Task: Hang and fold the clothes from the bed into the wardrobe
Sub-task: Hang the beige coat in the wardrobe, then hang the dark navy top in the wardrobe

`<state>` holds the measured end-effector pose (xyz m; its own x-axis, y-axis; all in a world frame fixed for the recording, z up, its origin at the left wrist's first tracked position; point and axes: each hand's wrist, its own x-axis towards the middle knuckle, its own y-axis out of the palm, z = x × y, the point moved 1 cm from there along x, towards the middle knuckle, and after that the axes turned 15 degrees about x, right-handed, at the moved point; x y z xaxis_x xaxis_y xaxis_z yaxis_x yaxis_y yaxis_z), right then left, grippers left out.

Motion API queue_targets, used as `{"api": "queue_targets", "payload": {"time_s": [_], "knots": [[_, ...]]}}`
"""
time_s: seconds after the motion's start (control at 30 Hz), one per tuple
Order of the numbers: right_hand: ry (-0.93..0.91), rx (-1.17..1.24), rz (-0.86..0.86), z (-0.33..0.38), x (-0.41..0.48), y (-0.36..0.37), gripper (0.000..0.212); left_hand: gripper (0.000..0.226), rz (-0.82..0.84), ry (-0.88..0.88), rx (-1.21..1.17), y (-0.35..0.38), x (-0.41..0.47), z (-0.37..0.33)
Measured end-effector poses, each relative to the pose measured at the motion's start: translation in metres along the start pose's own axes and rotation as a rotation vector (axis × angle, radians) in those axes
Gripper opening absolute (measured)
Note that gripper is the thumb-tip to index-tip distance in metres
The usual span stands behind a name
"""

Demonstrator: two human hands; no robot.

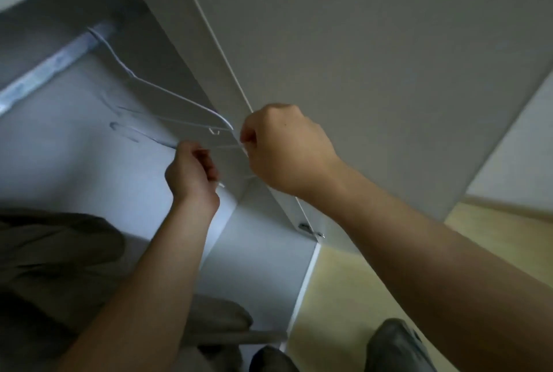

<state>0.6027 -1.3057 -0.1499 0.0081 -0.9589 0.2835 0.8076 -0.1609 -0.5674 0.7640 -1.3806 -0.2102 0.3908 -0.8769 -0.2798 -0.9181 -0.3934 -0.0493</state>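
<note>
- I judge I'm freeing a white hanger (229, 146) inside the wardrobe (359, 42), below its rail (45, 69) at 10 o'clock.
- My left hand (191, 174) and right hand (284, 150) curl their fingers, pinching its wire.
- Next: lift it clear for the olive garment (45, 267) at 8 o'clock.

A pale yellow wooden floor (344, 297) fills the lower right. Beyond the floor's far edge rises a white wall (517, 144) with a light skirting board (508, 207). Two grey-clad feet (398, 344) stand on the floor.
</note>
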Motion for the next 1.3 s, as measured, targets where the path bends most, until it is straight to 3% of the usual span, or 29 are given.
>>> {"api": "queue_targets", "payload": {"time_s": [0.1, 0.3, 0.53, 0.77, 1.0, 1.3], "knots": [[0.141, -0.062, 0.061, 0.015, -0.038, -0.052, 0.021, 0.023, 0.106, -0.16, 0.156, 0.02, -0.058, -0.004], [0.416, -0.163, 0.022, 0.028, -0.115, -0.144, 0.018, 0.027, 0.477, -0.242, 0.569, 0.071, -0.152, -0.004], [0.79, -0.304, -0.158, 0.015, -0.23, -0.222, 0.014, 0.036, 0.884, 0.009, 0.945, 0.142, -0.253, 0.07], [1.182, -0.365, -0.413, 0.01, -0.385, -0.321, 0.014, 0.032, 1.348, 0.27, 1.03, 0.211, -0.44, 0.122], [1.369, -0.312, -0.66, -0.013, -0.56, -0.415, 0.016, 0.024, 1.565, 0.343, 0.97, 0.281, -0.623, 0.166], [1.53, -0.374, -0.738, -0.035, -0.777, -0.53, 0.024, 0.031, 1.745, 0.497, 0.837, 0.352, -0.886, 0.222]]}}
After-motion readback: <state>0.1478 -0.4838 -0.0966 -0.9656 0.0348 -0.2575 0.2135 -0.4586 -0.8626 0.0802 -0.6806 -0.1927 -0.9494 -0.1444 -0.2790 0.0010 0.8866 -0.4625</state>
